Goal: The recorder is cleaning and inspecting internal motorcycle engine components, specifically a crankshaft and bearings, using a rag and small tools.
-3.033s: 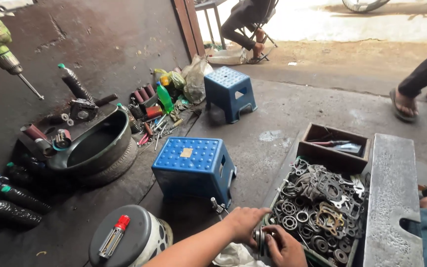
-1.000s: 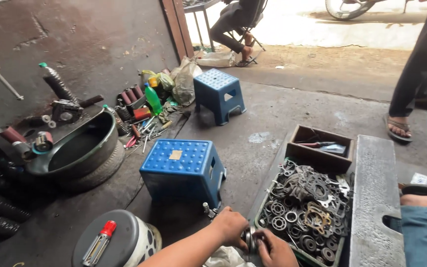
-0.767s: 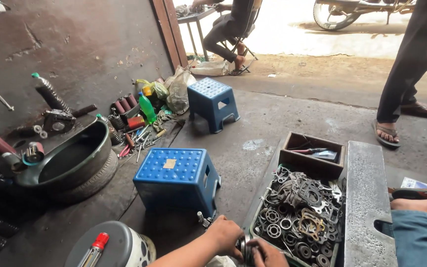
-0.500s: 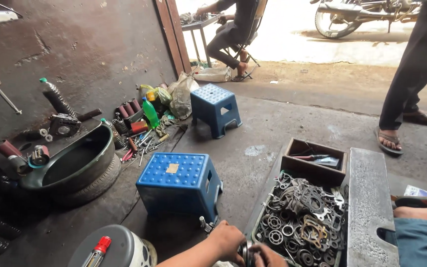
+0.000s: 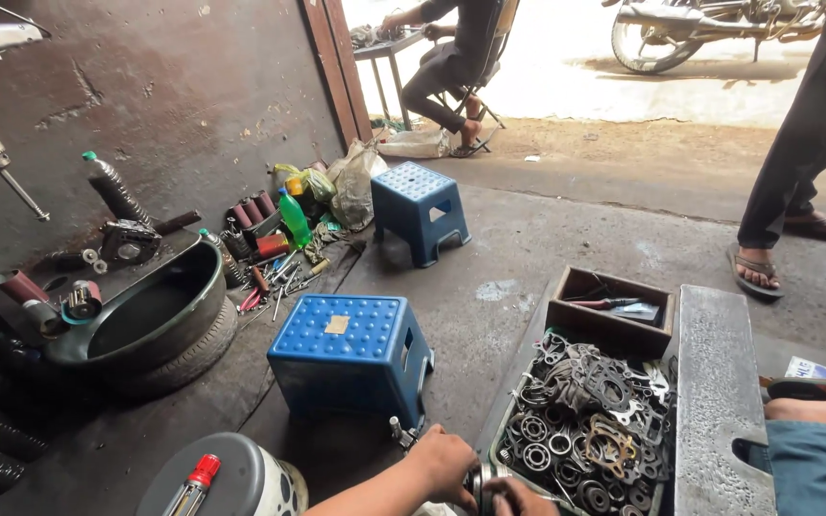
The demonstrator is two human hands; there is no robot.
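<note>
The round metal part [image 5: 478,478] sits lower in view than before, at the bottom edge beside the tray of bearings [image 5: 585,430]. Your left hand [image 5: 442,463] wraps it, grip closed; your right hand [image 5: 518,499] pinches its end. Blue stool [image 5: 351,349] just left.

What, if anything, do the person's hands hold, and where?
Both the left hand and right hand grip a small round metal part by its sides; details unclear.
</note>
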